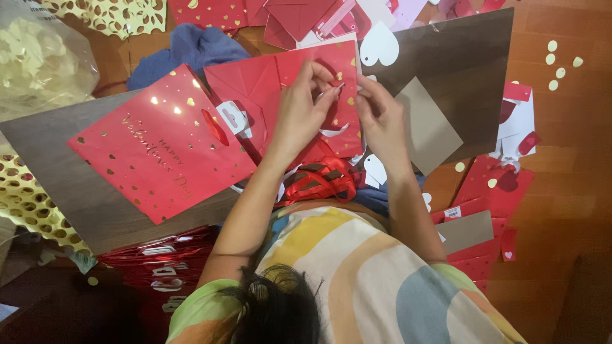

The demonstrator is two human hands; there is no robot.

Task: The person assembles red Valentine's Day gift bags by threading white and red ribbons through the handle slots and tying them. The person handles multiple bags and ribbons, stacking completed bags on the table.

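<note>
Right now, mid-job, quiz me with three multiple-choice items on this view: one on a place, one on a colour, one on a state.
1. Where does the finished red gift bag lie?
A. Left of both hands, flat on the board
B. Right of both hands
C. In the lap

2. What colour is the ribbon bundle below the hands?
A. Blue
B. Red
C. Green

3. What are the left hand and right hand doing?
A. Resting open on the floor
B. Pinching at a folded red bag
C. Holding scissors

Answers: 1 A, it lies flat on the grey-brown board to the left; 2 B, its loops are shiny red; 3 B, both hands' fingertips meet on the bag.
</note>
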